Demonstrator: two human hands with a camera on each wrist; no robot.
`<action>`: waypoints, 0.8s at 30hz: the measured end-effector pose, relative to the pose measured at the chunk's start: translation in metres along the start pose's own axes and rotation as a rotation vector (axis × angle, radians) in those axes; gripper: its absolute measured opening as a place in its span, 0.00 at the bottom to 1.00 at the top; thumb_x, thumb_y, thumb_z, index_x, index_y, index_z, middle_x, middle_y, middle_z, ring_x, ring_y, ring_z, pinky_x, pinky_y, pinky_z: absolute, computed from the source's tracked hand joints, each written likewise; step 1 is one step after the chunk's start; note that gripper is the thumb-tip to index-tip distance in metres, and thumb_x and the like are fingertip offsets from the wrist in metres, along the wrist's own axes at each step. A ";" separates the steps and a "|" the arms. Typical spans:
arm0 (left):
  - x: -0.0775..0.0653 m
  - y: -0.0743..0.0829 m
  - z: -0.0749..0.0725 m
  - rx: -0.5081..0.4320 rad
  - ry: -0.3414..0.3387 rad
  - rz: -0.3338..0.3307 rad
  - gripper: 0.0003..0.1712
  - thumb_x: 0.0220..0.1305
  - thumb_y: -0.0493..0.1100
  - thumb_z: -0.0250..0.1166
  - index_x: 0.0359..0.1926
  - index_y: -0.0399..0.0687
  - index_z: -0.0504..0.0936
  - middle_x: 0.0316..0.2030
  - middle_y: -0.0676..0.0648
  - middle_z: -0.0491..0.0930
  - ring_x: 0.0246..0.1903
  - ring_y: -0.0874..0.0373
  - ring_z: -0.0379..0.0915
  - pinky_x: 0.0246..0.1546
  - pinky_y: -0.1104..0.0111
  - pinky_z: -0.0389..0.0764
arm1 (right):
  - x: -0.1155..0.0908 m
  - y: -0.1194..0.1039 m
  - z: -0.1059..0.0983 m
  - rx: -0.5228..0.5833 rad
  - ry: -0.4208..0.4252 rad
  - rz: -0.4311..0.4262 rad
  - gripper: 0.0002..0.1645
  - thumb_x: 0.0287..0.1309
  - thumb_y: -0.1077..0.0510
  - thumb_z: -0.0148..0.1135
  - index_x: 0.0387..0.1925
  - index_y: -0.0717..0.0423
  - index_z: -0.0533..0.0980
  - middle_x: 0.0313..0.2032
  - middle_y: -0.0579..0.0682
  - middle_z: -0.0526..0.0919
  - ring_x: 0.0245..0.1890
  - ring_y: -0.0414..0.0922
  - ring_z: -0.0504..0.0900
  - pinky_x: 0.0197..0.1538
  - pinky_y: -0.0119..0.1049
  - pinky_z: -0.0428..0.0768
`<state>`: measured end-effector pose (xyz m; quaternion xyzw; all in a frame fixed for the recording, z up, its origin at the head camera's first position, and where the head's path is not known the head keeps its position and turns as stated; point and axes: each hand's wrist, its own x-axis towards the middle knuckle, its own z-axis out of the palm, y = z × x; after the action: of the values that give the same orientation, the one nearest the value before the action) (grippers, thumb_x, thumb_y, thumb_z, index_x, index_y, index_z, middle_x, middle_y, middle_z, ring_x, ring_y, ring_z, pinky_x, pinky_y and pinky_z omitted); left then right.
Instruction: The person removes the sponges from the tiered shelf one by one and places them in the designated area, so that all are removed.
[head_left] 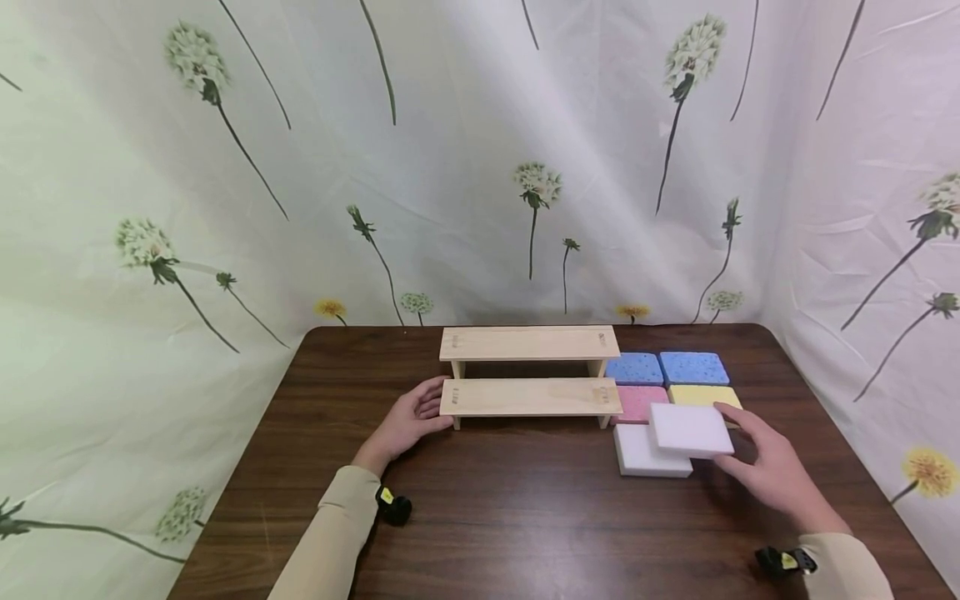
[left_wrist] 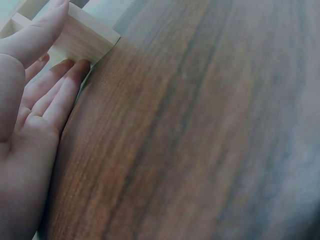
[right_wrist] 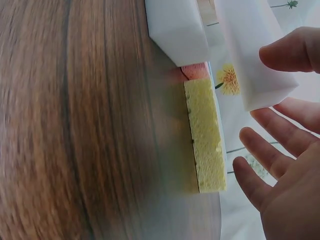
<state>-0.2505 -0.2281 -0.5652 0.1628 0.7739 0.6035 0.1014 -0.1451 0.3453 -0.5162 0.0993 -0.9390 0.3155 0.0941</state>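
My right hand [head_left: 776, 467] pinches a white sponge block [head_left: 692, 429] at its right end, between thumb and fingers. In the right wrist view the held white block is raised off the table, with the other fingers spread below it. Under and left of it lies a second white sponge block [head_left: 647, 454]. My left hand [head_left: 401, 425] is at the left end of a two-level wooden stand [head_left: 532, 397], thumb toward the front. The left wrist view shows its fairly straight fingers [left_wrist: 65, 95] touching the stand's end.
Behind the white blocks lie a pink sponge [head_left: 637, 402], a yellow sponge [head_left: 697, 395] and two blue sponges [head_left: 693, 368], in rows close against the stand's right end. All stand on a dark wooden table [head_left: 510, 517], backed by a flower-printed curtain [head_left: 465, 167].
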 end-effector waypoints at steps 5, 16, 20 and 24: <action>0.000 0.001 0.000 0.003 0.000 -0.008 0.46 0.67 0.36 0.74 0.79 0.36 0.60 0.72 0.30 0.68 0.70 0.38 0.70 0.67 0.64 0.77 | -0.003 0.005 -0.002 0.010 -0.009 0.016 0.45 0.54 0.63 0.78 0.72 0.66 0.68 0.65 0.73 0.73 0.63 0.71 0.72 0.57 0.72 0.76; -0.001 0.000 0.000 0.003 0.000 -0.010 0.47 0.67 0.37 0.74 0.79 0.37 0.60 0.72 0.30 0.69 0.70 0.39 0.70 0.67 0.65 0.77 | -0.009 0.015 -0.006 -0.010 0.008 0.036 0.44 0.53 0.64 0.78 0.70 0.65 0.70 0.65 0.72 0.74 0.62 0.69 0.73 0.55 0.70 0.77; -0.001 0.002 0.000 0.002 0.001 -0.017 0.47 0.67 0.37 0.74 0.80 0.37 0.60 0.72 0.31 0.68 0.70 0.39 0.70 0.67 0.65 0.77 | -0.012 0.018 -0.008 0.009 -0.008 0.060 0.44 0.53 0.65 0.78 0.71 0.66 0.69 0.65 0.73 0.73 0.63 0.72 0.72 0.55 0.72 0.76; 0.000 0.003 0.000 0.006 0.006 -0.021 0.46 0.67 0.36 0.74 0.79 0.36 0.60 0.72 0.31 0.68 0.70 0.38 0.70 0.68 0.63 0.77 | -0.014 0.020 -0.008 0.014 -0.022 0.084 0.45 0.54 0.65 0.78 0.71 0.66 0.68 0.66 0.75 0.72 0.63 0.73 0.71 0.55 0.73 0.75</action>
<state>-0.2498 -0.2273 -0.5627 0.1533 0.7778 0.6005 0.1048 -0.1361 0.3677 -0.5249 0.0641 -0.9410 0.3248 0.0699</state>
